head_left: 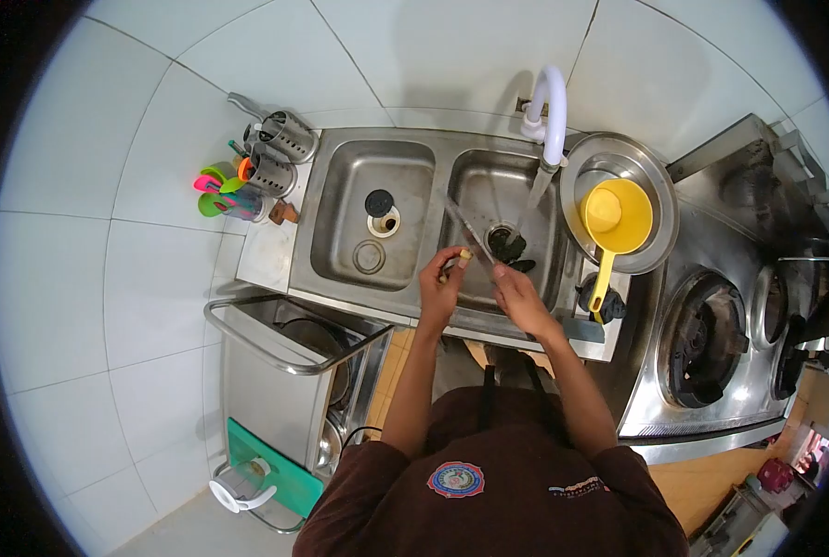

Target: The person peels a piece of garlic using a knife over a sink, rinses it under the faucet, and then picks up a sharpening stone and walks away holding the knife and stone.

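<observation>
My left hand is closed on a small pale-yellow piece of food, its kind too small to make out, above the front edge of the right sink basin. Close beside it, my right hand grips a knife, whose long blade points away from me and to the left over the basin. The handle is mostly hidden in my fingers. Dark scraps lie around the drain below. From the white curved faucet, what looks like a stream of water runs into this basin.
The left basin holds a black drain cap. To the right, a yellow dipper rests in a wide metal bowl, with a stove burner beyond. Utensil holders stand left; a metal cart is below them.
</observation>
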The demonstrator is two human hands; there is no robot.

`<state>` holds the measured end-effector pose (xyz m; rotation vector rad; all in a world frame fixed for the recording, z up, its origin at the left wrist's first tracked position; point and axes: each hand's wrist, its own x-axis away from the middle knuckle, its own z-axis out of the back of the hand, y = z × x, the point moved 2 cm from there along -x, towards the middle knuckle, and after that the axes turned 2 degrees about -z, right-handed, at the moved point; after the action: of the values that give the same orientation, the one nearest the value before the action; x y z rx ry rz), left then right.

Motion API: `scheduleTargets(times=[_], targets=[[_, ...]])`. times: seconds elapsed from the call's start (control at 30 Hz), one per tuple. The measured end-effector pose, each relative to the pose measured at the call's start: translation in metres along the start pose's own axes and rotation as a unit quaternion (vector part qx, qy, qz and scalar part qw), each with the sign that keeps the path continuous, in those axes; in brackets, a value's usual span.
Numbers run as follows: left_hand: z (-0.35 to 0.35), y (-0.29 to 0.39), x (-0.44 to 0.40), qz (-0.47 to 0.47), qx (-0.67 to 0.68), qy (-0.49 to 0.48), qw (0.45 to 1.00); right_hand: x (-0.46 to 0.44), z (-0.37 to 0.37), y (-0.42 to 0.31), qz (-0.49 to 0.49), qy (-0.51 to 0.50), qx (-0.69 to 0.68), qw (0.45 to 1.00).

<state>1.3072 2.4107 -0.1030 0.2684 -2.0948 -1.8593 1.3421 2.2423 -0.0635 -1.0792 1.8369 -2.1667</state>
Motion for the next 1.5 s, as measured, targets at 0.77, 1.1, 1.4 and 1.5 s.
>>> scheduleTargets(times=[0.77,1.1,1.4,1.5], targets=[[-0.028,0.02,0.005,0.005,0.045,0.077,0.996,-0.01,-0.016,-0.004,0.096,0.044,-0.095,0.99],[-0.04,0.013,0.009,0.084,0.161,0.064,0.981,-0.01,-0.018,0.009,0.061,0.073,-0.163,0.982],[-0.04,0.015,0.011,0.067,0.069,0.039,0.995,-0.022,-0.014,0.004,0.116,0.185,0.02,0.976],[-0.035,0.011,0.006,0.124,0.115,0.03,0.985,-0.024,-0.01,0.002,0.134,0.168,0.034,0.976]])
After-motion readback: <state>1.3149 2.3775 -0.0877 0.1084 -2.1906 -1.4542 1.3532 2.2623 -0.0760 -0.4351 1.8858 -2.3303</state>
